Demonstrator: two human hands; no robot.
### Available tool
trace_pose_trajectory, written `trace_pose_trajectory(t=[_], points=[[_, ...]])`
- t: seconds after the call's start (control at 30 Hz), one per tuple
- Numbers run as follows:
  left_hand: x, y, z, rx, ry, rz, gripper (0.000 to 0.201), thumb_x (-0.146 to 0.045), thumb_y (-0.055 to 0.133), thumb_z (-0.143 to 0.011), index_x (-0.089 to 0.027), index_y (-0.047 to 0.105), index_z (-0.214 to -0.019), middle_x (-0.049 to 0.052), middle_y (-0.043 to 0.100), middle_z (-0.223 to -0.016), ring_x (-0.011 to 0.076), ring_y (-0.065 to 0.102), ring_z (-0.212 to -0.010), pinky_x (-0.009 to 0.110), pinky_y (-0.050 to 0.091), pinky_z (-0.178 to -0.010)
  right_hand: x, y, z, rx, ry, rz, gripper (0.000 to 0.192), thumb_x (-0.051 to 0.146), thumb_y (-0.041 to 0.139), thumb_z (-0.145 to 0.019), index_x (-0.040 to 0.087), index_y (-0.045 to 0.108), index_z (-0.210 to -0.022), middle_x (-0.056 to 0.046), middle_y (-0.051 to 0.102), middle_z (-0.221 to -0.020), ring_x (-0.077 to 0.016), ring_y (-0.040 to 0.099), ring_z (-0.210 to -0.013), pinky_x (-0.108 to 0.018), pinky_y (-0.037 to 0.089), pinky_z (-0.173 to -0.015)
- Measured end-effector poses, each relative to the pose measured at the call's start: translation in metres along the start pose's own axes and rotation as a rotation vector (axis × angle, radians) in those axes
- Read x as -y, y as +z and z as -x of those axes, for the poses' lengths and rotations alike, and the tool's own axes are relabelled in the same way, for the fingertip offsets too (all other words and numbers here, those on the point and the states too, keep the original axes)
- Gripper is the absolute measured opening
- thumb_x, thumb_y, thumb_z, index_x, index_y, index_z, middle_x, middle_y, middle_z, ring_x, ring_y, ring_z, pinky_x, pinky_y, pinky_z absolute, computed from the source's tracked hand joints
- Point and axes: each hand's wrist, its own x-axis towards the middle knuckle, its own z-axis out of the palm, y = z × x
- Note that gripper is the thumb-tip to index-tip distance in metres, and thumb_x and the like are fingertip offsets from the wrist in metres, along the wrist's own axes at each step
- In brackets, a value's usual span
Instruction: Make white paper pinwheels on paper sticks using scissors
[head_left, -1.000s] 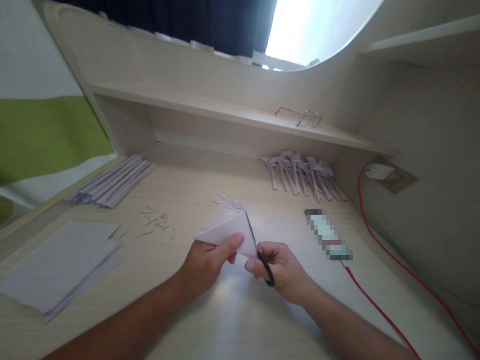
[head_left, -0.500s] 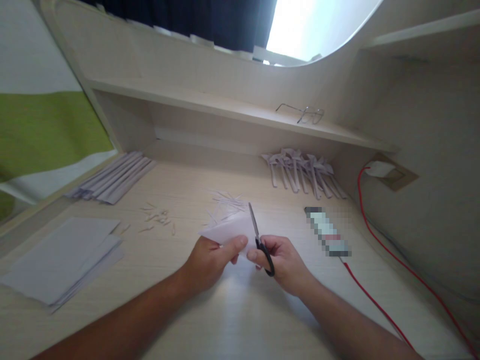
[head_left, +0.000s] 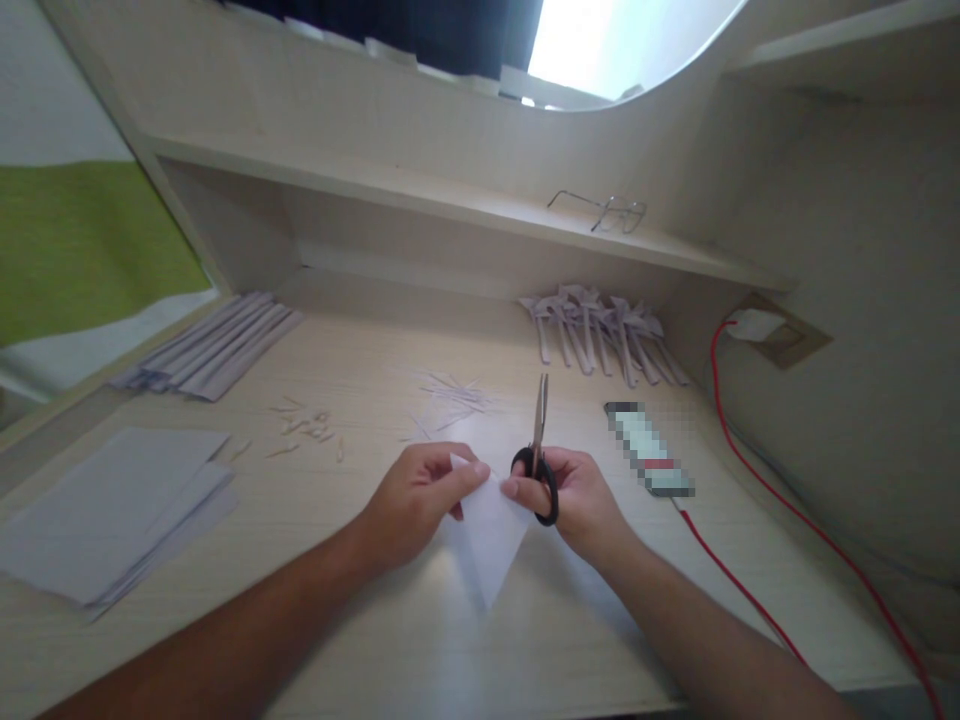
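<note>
A folded sheet of white paper [head_left: 487,545] hangs between my hands, its pointed end toward me. My left hand [head_left: 424,505] pinches its upper left edge between thumb and fingers. With fingers through the black handles, my right hand [head_left: 577,505] holds a pair of scissors [head_left: 540,425], blades pointing away from me and nearly closed. The right thumb also touches the paper's upper right corner. Just beyond the hands lies a heap of thin white paper strips [head_left: 454,392].
Small pale twisted pieces [head_left: 307,425] and stacked white sheets [head_left: 112,510] lie to the left, with rolled paper sticks [head_left: 214,345] behind. Paper pinwheels [head_left: 596,325] lie at the back right. A phone [head_left: 649,450] on a red cable is at right; glasses [head_left: 619,212] rest on the shelf.
The paper has been turned so its point hangs toward me instead of lying up and left. The scissors have swung more upright and away from the paper's edge.
</note>
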Motion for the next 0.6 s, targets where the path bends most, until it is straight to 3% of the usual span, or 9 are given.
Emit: trace_pose_trajectory(t=[0.07, 0.13, 0.4, 0.6], points=[[-0.002, -0.001, -0.003, -0.108, 0.067, -0.021, 0.034, -0.037, 0.062, -0.086, -0.016, 0.061, -0.059, -0.001, 0.054, -0.057, 0.0116, 0.05, -0.057, 0.024, 0.039, -0.056, 0.001, 0.0, -0.001, -0.029, -0.002, 0.025, 0.026, 0.034, 0.085, -0.072, 0.016, 0.068, -0.068, 0.003, 0.056, -0.061, -0.0094, 0.044, -0.057, -0.023, 0.035, -0.053], [-0.003, -0.001, -0.004, -0.136, 0.093, -0.018, 0.033, -0.036, 0.062, -0.087, -0.016, 0.062, -0.06, -0.001, 0.054, -0.058, 0.0116, 0.051, -0.057, 0.024, 0.04, -0.057, 0.002, -0.001, -0.002, -0.04, -0.001, 0.035, 0.026, 0.035, 0.085, -0.071, 0.016, 0.068, -0.068, 0.003, 0.056, -0.062, -0.0097, 0.045, -0.057, -0.023, 0.035, -0.053], [0.002, 0.0, -0.005, -0.106, 0.092, -0.002, 0.036, -0.04, 0.063, -0.089, -0.017, 0.06, -0.061, -0.001, 0.053, -0.059, 0.0122, 0.05, -0.058, 0.025, 0.039, -0.058, 0.004, 0.0, 0.0, -0.009, -0.011, 0.057, 0.023, 0.034, 0.083, -0.072, 0.016, 0.07, -0.068, 0.003, 0.057, -0.061, -0.0099, 0.045, -0.057, -0.024, 0.036, -0.054], [0.011, 0.002, -0.003, -0.019, 0.009, 0.065, 0.03, -0.043, 0.067, -0.086, -0.015, 0.067, -0.076, 0.001, 0.061, -0.071, 0.014, 0.052, -0.066, 0.027, 0.039, -0.062, 0.0, -0.001, -0.001, -0.097, -0.017, 0.017, 0.025, 0.036, 0.084, -0.071, 0.016, 0.069, -0.069, 0.003, 0.056, -0.061, -0.01, 0.044, -0.057, -0.024, 0.035, -0.053]])
